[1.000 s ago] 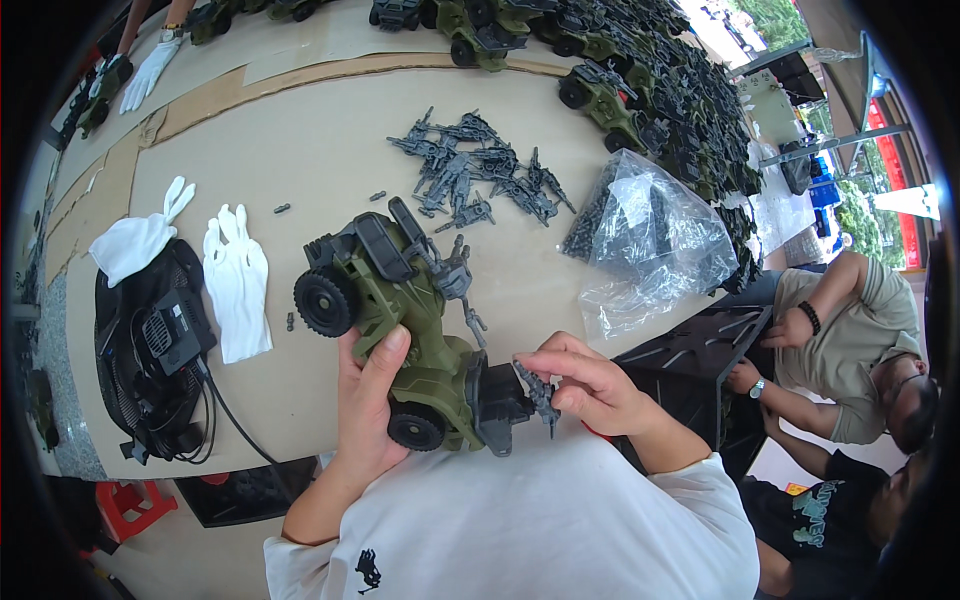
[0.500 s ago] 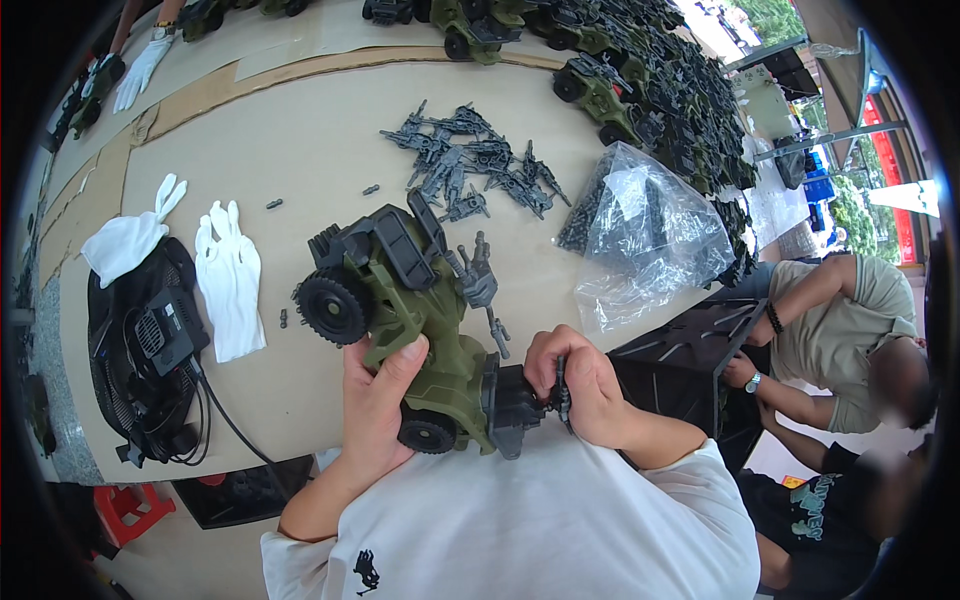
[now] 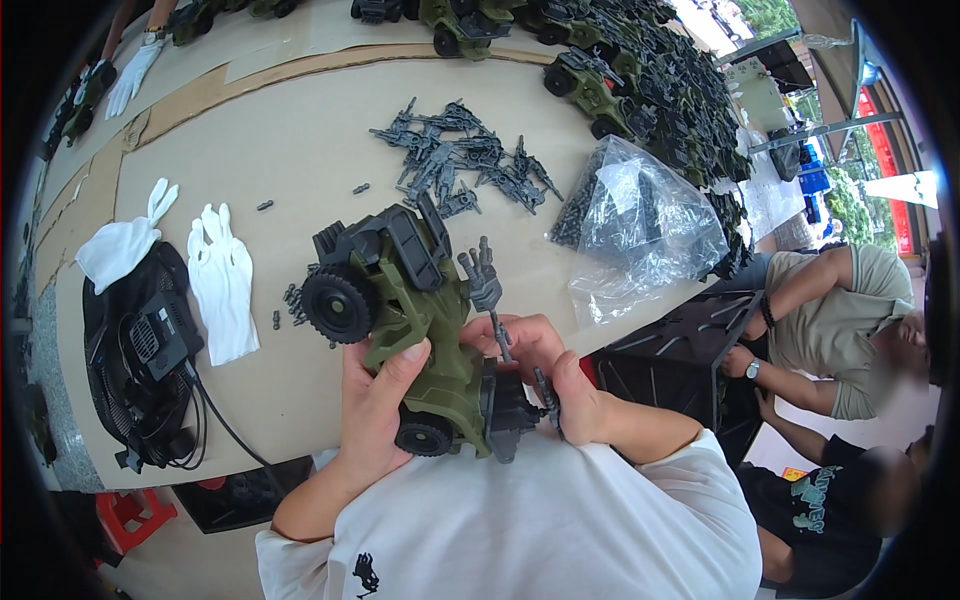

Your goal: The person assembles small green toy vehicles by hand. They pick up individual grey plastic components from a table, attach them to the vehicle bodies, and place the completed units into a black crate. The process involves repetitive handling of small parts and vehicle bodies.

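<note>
An olive-green toy jeep [image 3: 440, 370] with black wheels is held tilted close to my shirt. My left hand [image 3: 378, 400] is closed round its near left side, thumb pressed on the green body. My right hand [image 3: 580, 400] grips its right side, fingers curled behind the body and thumb beside a small dark gun piece [image 3: 546, 395] at the black end. A grey toy gun [image 3: 484, 285] stands out from the jeep's side, in front of my right fingers. Part of those fingers is hidden. Beyond the jeep lies a pile of grey toy guns [image 3: 455, 155].
A clear plastic bag [image 3: 640, 230] of small dark parts lies to the right, near many massed toy jeeps [image 3: 660, 100]. White gloves [image 3: 222, 290] and a black mesh bag [image 3: 135, 370] with a cable lie left. Several tiny grey pieces [image 3: 293, 302] sit beside the jeep. Two people sit at right by a black crate [image 3: 665, 365].
My right hand has shifted from the black end toward the jeep's middle, its fingers now reaching behind the grey gun. My left hand keeps its hold. The view has moved slightly.
</note>
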Available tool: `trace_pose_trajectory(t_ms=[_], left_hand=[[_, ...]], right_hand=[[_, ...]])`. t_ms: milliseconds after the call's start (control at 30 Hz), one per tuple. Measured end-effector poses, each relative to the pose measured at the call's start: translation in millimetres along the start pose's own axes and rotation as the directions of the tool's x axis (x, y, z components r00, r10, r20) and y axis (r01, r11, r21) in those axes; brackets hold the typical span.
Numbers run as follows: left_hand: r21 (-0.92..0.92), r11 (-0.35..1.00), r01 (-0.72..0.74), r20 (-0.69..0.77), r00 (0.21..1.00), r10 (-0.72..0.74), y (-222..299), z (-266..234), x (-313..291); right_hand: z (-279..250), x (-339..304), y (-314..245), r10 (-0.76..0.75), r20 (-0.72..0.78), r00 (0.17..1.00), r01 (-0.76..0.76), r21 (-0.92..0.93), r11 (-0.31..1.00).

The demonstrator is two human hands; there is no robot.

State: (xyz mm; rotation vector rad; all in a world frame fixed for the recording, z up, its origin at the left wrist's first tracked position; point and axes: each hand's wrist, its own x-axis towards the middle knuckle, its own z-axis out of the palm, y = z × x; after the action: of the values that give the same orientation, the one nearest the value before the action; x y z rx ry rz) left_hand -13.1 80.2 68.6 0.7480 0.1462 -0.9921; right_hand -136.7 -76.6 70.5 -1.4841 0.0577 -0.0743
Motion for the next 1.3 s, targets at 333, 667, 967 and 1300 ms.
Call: trace_pose_trajectory(t_ms=[333,667,967,1300], left_hand=[[0.014,1.000,-0.014,0.039,0.999,0.013,-0.3,-2.9,-5.0],[0.064,0.997,-0.043,0.043,0.998,0.040,-2.0,-6.8,-6.5],[0.079,0.996,-0.044,0.035,0.999,0.041,-4.5,-10.0,-1.8],[0.118,0.984,-0.137,0.032,0.990,0.134,0.5,-10.1,8.5]], right_hand=[[2.4,-1.8,3.9,-0.107,0.048,0.993,0.109,-0.034,0.993],[4.8,-1.2,7.1,-0.154,0.047,0.987,0.155,-0.032,0.987],[3.0,2.7,9.3,-0.155,0.057,0.986,0.160,-0.112,0.981],[-3.6,15.0,-1.3,-0.083,0.051,0.995,0.088,-0.108,0.990]])
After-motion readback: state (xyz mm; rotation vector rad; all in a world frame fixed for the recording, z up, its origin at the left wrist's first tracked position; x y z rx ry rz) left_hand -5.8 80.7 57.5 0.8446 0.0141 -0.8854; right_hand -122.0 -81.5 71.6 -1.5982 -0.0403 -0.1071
